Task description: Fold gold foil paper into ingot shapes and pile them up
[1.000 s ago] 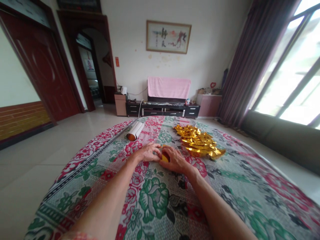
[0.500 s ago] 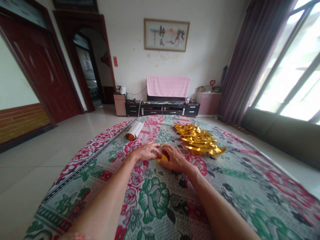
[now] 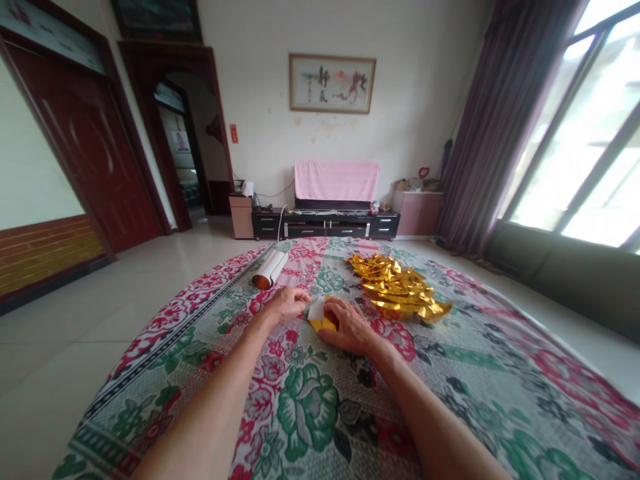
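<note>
Both of my hands rest on a floral cloth (image 3: 310, 400) spread over a round surface. Between them lies a small piece of gold paper (image 3: 319, 315) with a white underside showing. My left hand (image 3: 286, 305) pinches its left edge with curled fingers. My right hand (image 3: 347, 325) lies over its right part, fingers pressed down on it. A heap of folded gold paper pieces (image 3: 397, 290) lies just beyond my right hand. A roll of paper (image 3: 270, 269), white outside and gold within, lies beyond my left hand.
Tiled floor (image 3: 75, 313) surrounds the cloth on the left. A dark TV cabinet (image 3: 327, 224) with a pink cover stands at the far wall. Dark wooden doors are on the left, curtains and a window on the right.
The white underside of the gold paper now shows between my hands, lifted by my left fingers. My left hand has shifted slightly left. The camera tilted a little.
</note>
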Demonstrator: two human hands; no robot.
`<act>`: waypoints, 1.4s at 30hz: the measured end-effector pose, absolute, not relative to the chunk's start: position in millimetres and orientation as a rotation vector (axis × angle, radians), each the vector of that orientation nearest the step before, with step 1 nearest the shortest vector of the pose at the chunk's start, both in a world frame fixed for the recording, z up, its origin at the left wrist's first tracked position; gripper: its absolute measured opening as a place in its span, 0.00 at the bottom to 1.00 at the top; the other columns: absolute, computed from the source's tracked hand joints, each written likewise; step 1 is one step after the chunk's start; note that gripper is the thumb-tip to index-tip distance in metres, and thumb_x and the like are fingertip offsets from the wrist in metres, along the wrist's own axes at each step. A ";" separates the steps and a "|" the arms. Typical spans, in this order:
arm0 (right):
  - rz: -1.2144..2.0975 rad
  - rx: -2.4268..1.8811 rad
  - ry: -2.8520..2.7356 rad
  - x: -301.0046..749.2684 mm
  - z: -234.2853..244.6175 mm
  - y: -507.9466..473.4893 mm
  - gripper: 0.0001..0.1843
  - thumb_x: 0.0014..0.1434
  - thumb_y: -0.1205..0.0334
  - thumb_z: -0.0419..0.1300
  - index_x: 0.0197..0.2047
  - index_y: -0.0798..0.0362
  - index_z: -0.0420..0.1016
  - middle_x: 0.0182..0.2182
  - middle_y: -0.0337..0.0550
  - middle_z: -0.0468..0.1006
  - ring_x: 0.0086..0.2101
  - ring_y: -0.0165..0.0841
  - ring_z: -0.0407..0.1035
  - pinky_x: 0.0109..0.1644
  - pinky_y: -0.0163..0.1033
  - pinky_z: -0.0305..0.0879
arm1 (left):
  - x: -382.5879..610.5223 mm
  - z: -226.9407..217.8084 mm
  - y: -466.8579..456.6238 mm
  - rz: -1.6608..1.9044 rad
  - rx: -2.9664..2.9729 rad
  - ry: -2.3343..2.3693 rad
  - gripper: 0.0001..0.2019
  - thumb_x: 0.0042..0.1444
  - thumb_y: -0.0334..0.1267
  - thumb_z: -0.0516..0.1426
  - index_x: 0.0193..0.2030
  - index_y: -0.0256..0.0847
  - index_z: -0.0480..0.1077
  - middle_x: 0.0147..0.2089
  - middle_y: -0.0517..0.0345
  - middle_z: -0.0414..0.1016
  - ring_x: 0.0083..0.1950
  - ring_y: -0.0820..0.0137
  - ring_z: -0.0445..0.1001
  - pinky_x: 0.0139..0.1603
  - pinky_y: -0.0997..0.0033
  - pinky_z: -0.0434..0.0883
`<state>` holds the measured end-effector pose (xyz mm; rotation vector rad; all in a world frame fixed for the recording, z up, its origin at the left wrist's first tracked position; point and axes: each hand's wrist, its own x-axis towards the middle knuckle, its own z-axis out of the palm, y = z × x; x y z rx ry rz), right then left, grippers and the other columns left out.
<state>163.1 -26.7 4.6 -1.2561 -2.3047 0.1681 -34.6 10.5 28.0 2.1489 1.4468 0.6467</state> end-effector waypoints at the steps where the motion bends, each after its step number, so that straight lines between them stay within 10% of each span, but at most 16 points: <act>1: 0.156 -1.266 -2.291 161.2 5.3 -28.2 0.21 0.47 0.50 0.58 0.43 0.51 0.68 0.51 0.47 0.66 0.50 0.41 0.59 0.52 0.47 0.54 | -34.4 29.5 9.4 0.611 2.126 1.490 0.14 0.44 0.37 0.52 0.36 0.38 0.74 0.32 0.59 0.76 0.33 0.70 0.73 0.35 0.76 0.69; 7: 0.030 -1.418 -2.152 147.1 8.8 -39.2 0.15 0.51 0.50 0.56 0.37 0.52 0.70 0.45 0.47 0.69 0.48 0.40 0.60 0.48 0.45 0.55 | -28.0 36.4 1.6 0.421 1.939 1.536 0.12 0.44 0.40 0.53 0.34 0.39 0.72 0.22 0.62 0.70 0.19 0.74 0.69 0.18 0.79 0.62; 19: -0.098 -1.732 -1.953 132.9 4.8 -48.6 0.23 0.53 0.45 0.52 0.40 0.55 0.70 0.44 0.57 0.68 0.47 0.49 0.59 0.45 0.51 0.55 | -15.6 21.4 6.1 0.639 2.266 1.415 0.11 0.45 0.39 0.53 0.30 0.38 0.75 0.28 0.59 0.76 0.31 0.73 0.72 0.30 0.79 0.64; 42: -0.092 -1.611 -2.192 154.2 15.2 -37.4 0.09 0.51 0.58 0.56 0.33 0.53 0.71 0.38 0.46 0.70 0.40 0.38 0.62 0.42 0.42 0.52 | -17.2 27.7 1.1 0.496 2.325 1.335 0.14 0.43 0.42 0.55 0.35 0.39 0.77 0.29 0.58 0.75 0.31 0.73 0.69 0.27 0.80 0.60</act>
